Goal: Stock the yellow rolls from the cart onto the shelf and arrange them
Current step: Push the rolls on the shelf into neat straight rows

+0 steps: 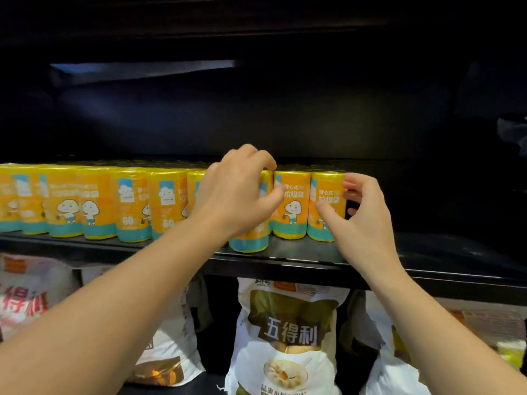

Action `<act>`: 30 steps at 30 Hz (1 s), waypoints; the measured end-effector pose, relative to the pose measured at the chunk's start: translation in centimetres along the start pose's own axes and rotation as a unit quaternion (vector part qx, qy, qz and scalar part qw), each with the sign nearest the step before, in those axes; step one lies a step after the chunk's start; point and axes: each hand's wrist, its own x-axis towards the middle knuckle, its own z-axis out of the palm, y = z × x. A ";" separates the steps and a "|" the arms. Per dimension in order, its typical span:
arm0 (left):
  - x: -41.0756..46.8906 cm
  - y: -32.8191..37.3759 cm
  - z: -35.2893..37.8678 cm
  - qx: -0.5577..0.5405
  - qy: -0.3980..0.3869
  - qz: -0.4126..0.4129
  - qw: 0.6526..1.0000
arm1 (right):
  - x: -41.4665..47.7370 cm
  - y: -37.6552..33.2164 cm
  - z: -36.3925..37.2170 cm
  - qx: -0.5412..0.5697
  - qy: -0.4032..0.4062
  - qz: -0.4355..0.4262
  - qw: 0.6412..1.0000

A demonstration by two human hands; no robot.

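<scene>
Several yellow rolls (97,203) with orange labels stand upright in a row along the black shelf (313,258). My left hand (239,192) grips one roll (249,243) that stands a little forward of the row, fingers curled over its top. My right hand (359,212) curls round the rightmost roll (325,206), thumb on its front and fingers round its right side. Between the two sits another roll (292,206), untouched. The cart is out of view.
To the right of the last roll the shelf (442,252) is dark and bare. The shelf below holds large white flour bags (288,337) and a red-printed bag (25,297) at the left. A dark shelf board hangs overhead.
</scene>
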 end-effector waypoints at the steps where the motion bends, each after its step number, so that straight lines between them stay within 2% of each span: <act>1: -0.9 -0.6 -0.4 -0.029 0.019 -0.004 0.999 | -1.3 -0.9 0.3 0.031 0.006 -0.019 0.999; 5: -5.3 -3.3 -2.3 -0.135 0.053 -0.020 0.989 | -6.5 -4.2 2.6 0.127 -0.014 -0.084 0.988; 8: -9.2 -6.1 -3.6 -0.173 0.037 -0.034 0.984 | -10.2 -6.5 5.6 0.199 -0.042 -0.077 0.976; 13: -15.8 -12.9 -6.4 -0.210 0.026 -0.084 0.974 | -16.2 -10.1 12.7 0.249 -0.103 -0.066 0.961; 22: -29.4 -27.0 -13.3 -0.196 -0.006 -0.233 0.953 | -26.6 -17.9 27.4 0.319 -0.228 -0.027 0.919; 27: -38.5 -33.4 -17.1 -0.176 0.007 -0.354 0.919 | -33.0 -21.8 34.6 0.325 -0.320 0.033 0.890; 30: -44.2 -36.2 -18.9 -0.165 0.015 -0.440 0.882 | -37.2 -23.6 38.5 0.321 -0.383 0.079 0.863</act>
